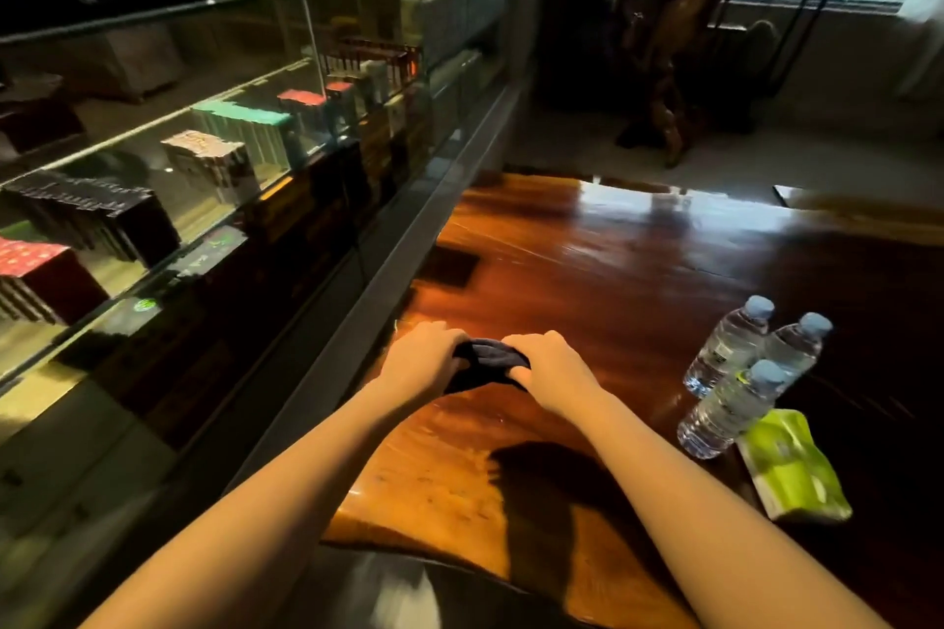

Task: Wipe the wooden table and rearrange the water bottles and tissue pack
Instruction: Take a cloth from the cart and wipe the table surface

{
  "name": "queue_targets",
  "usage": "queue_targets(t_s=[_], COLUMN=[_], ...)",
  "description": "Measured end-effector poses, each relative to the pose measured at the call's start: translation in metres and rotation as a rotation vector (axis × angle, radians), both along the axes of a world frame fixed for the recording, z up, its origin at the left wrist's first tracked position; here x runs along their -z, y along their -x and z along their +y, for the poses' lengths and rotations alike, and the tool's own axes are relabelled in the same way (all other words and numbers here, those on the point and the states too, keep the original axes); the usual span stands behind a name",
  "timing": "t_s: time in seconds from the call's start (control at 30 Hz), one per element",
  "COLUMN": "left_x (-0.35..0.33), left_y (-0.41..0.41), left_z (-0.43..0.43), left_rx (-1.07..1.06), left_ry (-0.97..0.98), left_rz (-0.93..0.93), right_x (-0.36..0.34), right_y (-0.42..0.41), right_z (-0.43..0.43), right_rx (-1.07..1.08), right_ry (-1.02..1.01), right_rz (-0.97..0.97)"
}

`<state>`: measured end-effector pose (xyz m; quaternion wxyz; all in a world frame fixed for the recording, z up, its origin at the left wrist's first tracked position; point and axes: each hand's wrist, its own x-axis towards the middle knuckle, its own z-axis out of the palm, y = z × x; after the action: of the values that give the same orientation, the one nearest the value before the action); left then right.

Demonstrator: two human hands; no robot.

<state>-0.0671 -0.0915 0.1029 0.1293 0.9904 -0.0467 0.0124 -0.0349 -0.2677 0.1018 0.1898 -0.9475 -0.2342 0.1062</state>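
Note:
A dark cloth (489, 363) lies bunched on the glossy wooden table (603, 271) near its left edge. My left hand (426, 355) and my right hand (549, 368) both grip the cloth, one on each side, pressing it onto the wood. To the right stand three clear water bottles with pale blue caps: one at the back (728, 347), one beside it (794, 347) and one in front (725, 411). A green tissue pack (792, 467) lies flat just in front of the bottles.
A glass display cabinet (204, 179) with several boxes on its shelves runs along the table's left side. A carved dark wooden stand (684, 46) rises beyond the far end, before a window. The table's near edge (408, 544) is close to my body.

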Motion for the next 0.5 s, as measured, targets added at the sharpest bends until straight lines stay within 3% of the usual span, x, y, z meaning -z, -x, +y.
queue_targets(t_s=[0.5], left_x=[0.046], left_y=[-0.089], left_z=[-0.017], left_rx=[0.139], left_ry=[-0.052], left_rz=[0.068], right_x=[0.052], right_y=[-0.069], right_z=[-0.013], right_rx=[0.194], right_ry=[-0.055], right_rz=[0.095])
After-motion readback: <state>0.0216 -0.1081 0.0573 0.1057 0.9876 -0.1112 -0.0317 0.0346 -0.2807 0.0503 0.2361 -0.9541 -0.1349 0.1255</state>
